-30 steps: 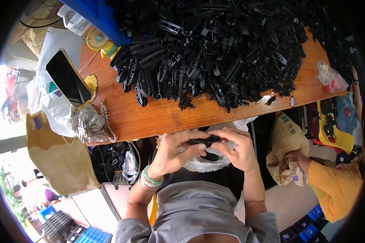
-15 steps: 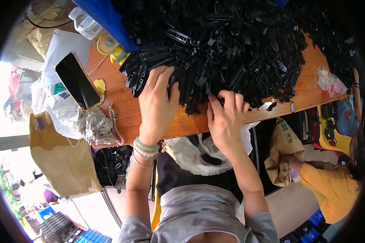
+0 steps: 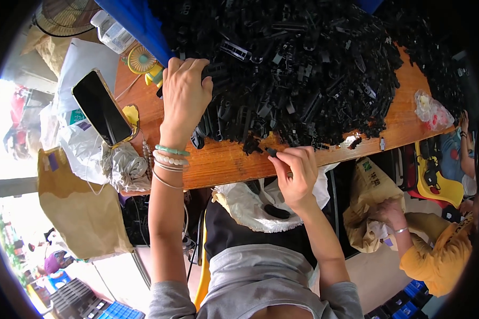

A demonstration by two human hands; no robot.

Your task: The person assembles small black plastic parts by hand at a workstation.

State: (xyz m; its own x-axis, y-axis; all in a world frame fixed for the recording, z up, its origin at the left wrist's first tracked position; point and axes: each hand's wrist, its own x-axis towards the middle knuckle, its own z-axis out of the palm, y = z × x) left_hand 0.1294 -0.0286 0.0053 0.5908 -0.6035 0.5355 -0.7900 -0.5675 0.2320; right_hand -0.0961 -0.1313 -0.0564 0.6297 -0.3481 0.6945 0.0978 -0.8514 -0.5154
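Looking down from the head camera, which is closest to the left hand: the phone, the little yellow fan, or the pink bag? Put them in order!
From the left hand:
1. Yellow fan, just left of it, by the blue edge.
2. Phone, further left on the white bags.
3. Pink bag, far off at the table's right end.

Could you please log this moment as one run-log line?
left hand: reaching into black plastic parts pile | right hand: pinching small black part | wooden table
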